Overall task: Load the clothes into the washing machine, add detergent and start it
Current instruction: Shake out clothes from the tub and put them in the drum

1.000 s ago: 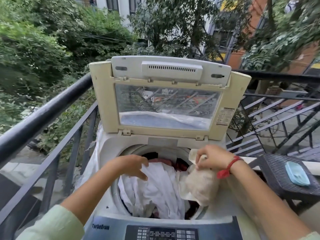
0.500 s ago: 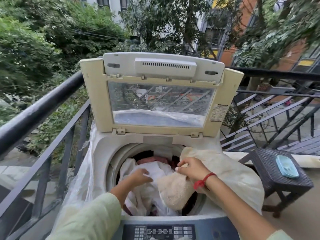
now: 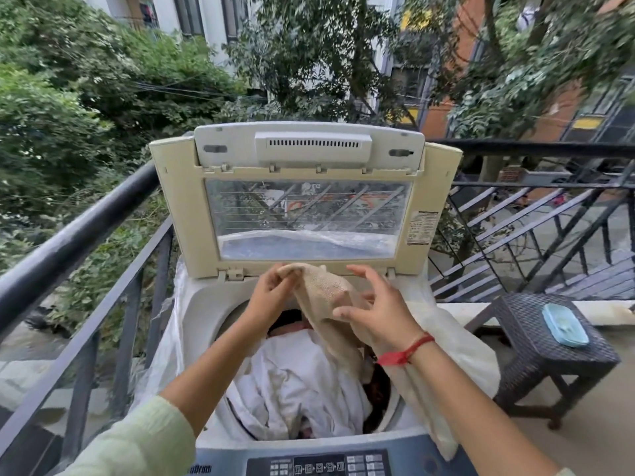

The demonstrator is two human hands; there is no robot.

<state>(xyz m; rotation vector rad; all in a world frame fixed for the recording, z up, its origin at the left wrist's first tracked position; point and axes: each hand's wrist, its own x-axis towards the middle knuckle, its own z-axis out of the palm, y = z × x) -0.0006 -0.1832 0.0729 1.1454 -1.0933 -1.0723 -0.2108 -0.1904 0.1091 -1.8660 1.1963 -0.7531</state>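
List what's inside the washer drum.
A crumpled white garment fills most of the drum, with dark and reddish clothes at the back and right. The beige cloth in the left hand covers part; anything underneath is hidden.

One washing machine (image 3: pixel 202 314), one stool (image 3: pixel 525 341), one beige cloth (image 3: pixel 326 290).

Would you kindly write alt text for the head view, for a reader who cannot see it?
Over an open top-loading washing machine on a balcony, the left hand grips a beige cloth by its top while the right hand spreads open beside it; white clothes lie in the drum.
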